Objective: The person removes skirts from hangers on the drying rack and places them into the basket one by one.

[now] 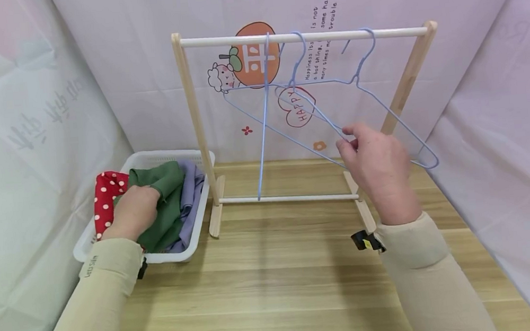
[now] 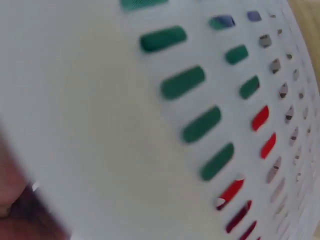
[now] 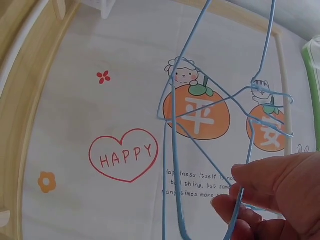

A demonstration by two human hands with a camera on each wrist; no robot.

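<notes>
My left hand [image 1: 136, 212] is down in the white basket [image 1: 159, 258], with its fingers curled into a green cloth [image 1: 168, 220]. A red cloth with white dots [image 1: 103, 208] lies left of it, and a purple cloth [image 1: 192, 186] to its right. In the left wrist view the basket's slotted wall [image 2: 125, 130] hides most of that hand. My right hand [image 1: 379, 160] pinches one arm of the middle blue clothes hanger [image 1: 321, 113] between thumb and fingers. That hanger's hook is over the rail. Two more blue hangers [image 1: 265, 117] hang on either side of it.
The wooden clothes rack [image 1: 195, 113] stands on the wood-grain table [image 1: 258, 294], its white top rail [image 1: 234, 40] bearing the hangers. Printed white cloth [image 1: 140, 65] walls the back and sides. The basket sits by the rack's left foot.
</notes>
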